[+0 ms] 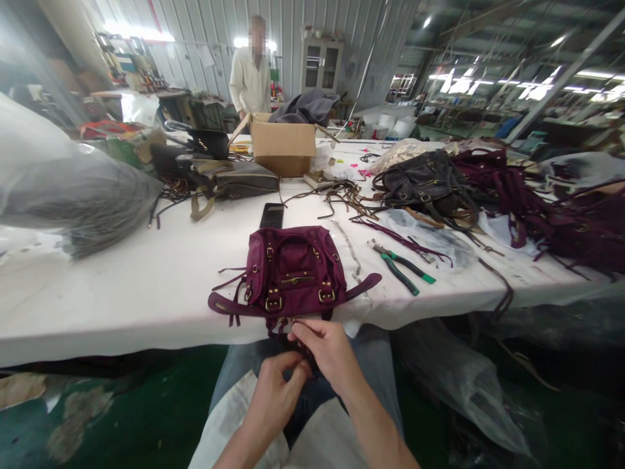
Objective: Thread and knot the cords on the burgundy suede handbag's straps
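A maroon suede handbag (291, 270) with brass buckles lies at the near edge of the white table (146, 286), its long strap spread left and right. Thin maroon tassel cords (280, 324) hang from its lower edge over the table rim. My right hand (328, 352) pinches one of these cords just below the bag. Beside it my left hand (278, 384) has its fingers curled and pinched on the same cords, slightly lower and nearer my lap.
Green-handled pliers (403, 264) lie right of the bag, a black phone (272, 215) behind it. Farther back are a dark brown handbag (424, 185), a cardboard box (283, 148), piles of maroon bags (551, 208) and a plastic-wrapped bundle (63, 189). A person (250, 75) stands at the far end.
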`<state>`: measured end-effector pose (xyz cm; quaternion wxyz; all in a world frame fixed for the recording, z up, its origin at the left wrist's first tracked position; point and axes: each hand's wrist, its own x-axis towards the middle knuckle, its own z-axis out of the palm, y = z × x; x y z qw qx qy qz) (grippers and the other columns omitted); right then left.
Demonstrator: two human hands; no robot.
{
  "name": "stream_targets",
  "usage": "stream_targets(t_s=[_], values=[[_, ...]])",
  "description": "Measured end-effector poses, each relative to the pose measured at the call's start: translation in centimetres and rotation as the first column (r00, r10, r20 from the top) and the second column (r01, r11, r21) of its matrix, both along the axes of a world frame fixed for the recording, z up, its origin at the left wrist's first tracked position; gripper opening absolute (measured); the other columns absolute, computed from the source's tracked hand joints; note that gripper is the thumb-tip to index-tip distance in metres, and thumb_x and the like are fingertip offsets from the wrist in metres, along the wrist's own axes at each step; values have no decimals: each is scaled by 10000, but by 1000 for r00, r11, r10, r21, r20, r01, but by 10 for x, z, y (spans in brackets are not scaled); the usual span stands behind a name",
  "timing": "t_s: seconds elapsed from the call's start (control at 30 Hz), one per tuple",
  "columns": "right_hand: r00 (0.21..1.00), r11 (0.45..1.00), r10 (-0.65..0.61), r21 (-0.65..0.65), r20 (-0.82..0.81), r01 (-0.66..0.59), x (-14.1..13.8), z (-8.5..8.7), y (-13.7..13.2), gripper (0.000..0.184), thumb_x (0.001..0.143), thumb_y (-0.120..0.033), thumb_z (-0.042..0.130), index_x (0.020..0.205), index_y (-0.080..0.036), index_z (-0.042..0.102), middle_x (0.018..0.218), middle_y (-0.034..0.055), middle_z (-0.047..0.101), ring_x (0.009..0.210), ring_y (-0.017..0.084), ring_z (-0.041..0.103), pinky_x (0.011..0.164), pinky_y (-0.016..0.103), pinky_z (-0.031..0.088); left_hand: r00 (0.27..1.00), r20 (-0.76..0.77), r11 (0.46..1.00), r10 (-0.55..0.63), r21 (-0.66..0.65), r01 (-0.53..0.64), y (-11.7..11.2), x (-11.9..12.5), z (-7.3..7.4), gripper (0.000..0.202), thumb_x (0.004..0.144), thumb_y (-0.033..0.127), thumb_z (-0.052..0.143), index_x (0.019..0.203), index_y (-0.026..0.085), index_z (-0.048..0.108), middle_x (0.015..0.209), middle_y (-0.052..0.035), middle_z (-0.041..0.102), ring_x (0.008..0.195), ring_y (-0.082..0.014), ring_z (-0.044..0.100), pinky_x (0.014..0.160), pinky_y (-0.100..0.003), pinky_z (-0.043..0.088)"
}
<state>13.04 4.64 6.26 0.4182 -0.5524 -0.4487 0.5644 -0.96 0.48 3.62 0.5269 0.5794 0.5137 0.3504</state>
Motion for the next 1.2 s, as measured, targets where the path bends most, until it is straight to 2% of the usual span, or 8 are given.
stream_targets(t_s=[0.23, 0.4, 0.6, 0.8, 0.93, 1.0, 1.1, 1.2], values=[[996, 1000, 31, 6, -84, -30, -3, 6, 4, 404, 895, -563, 804, 860, -167, 877, 849, 73, 812, 755, 195, 676, 699, 274, 525, 976, 201, 994, 80, -90, -63, 13, -20, 7, 412, 1023, 540, 632, 997, 153, 769, 989, -64, 740, 973, -239, 628, 845, -284, 469], [998, 999, -14, -32, -66, 12, -4, 1, 0, 453, 861, -615, 832, 994, -186, 893, 909, 89, 828, 754, 222, 704, 649, 286, 537, 916, 375, 974, 141, -217, -61, 9, -4, 3, 465, 1003, 579, 673, 920, 134, 777, 887, -44, 725, 865, -189, 609, 795, -266, 464], [997, 1000, -27, -5, -67, 27, -1, 9, 12, 495, 859, -652, 823, 859, -158, 853, 636, 34, 694, 583, 163, 600, 516, 237, 443, 662, 715, 941, 226, -335, 41, 15, 15, 4, 300, 986, 439, 759, 974, 141, 787, 936, -69, 742, 906, -188, 683, 940, -322, 547], [995, 996, -84, -9, -50, 83, -4, 22, 44, 593, 874, -727, 764, 742, -150, 775, 499, 0, 573, 422, 109, 440, 390, 217, 280, 452, 853, 916, 260, -366, 165, 40, 15, 10, 226, 970, 368, 796, 941, 145, 777, 969, -59, 714, 962, -179, 694, 980, -345, 591], [995, 999, -53, -13, -82, 52, 0, 20, 34, 595, 902, -726, 746, 816, -139, 796, 542, 6, 593, 440, 101, 450, 404, 203, 292, 476, 834, 894, 280, -407, 188, 39, 10, -1, 243, 952, 373, 824, 969, 132, 796, 961, -68, 725, 933, -165, 696, 906, -299, 608], [996, 998, -54, 24, -70, 55, 5, 13, 20, 570, 912, -712, 748, 920, -147, 817, 669, 44, 699, 519, 141, 567, 451, 222, 408, 504, 817, 888, 281, -420, 186, 33, 6, -9, 268, 945, 384, 832, 965, 119, 803, 946, -82, 740, 915, -167, 701, 864, -279, 601], [996, 995, -80, 63, -35, 82, 12, -1, -5, 535, 890, -664, 808, 1073, -161, 813, 967, 120, 812, 822, 257, 759, 699, 307, 618, 527, 799, 897, 289, -419, 144, 26, 0, -17, 276, 949, 392, 827, 973, 117, 818, 949, -97, 766, 903, -171, 707, 850, -270, 581], [994, 997, -69, 23, -85, 71, 13, -11, -22, 593, 862, -654, 843, 1186, -160, 779, 1098, 146, 812, 1012, 312, 783, 856, 368, 656, 531, 798, 909, 285, -400, 114, 22, -1, -21, 265, 965, 386, 806, 988, 124, 834, 967, -101, 783, 909, -174, 704, 891, -286, 559]])
